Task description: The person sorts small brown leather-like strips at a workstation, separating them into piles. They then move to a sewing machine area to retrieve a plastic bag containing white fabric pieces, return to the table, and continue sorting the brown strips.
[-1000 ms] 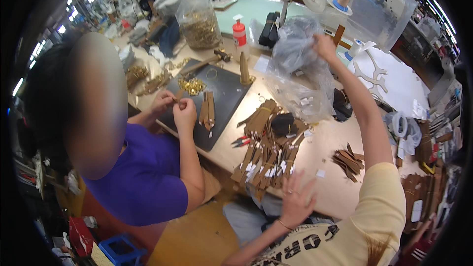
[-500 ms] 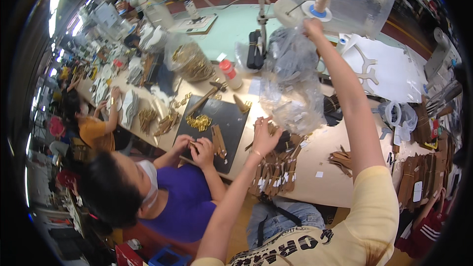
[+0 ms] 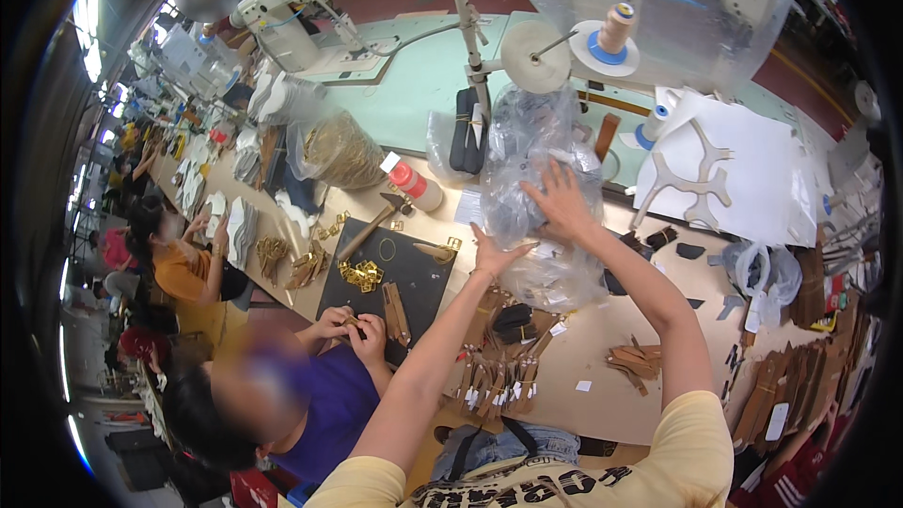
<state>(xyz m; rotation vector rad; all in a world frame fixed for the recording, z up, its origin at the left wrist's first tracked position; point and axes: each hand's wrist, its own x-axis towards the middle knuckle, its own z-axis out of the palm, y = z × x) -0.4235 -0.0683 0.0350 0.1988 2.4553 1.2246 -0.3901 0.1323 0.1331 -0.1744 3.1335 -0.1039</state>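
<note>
A clear plastic bag [image 3: 538, 174] with dark grey pieces in it lies on the worktable before me. My right hand [image 3: 564, 199] rests on its upper part, palm down and fingers spread. At the bag's lower left side is my left hand [image 3: 497, 254], its thumb and fingers apart; whether it touches the plastic is unclear. Just below the left hand, a black bundle [image 3: 514, 323] lies on several brown strap pieces [image 3: 503, 376] with white tags.
On my left, a co-worker in purple [image 3: 329, 404] handles a small brown piece over a black board [image 3: 395, 268] bearing a hammer [image 3: 369, 230] and gold buckles [image 3: 361, 275]. Behind the bag stand a metal post [image 3: 461, 9] and a thread cone [image 3: 616, 30]. White sheeting [image 3: 752, 169] lies to the right.
My right hand has come down from the bag's top edge and now lies spread on it. The bag sits lower and flatter. My left hand has opened wider beside it.
</note>
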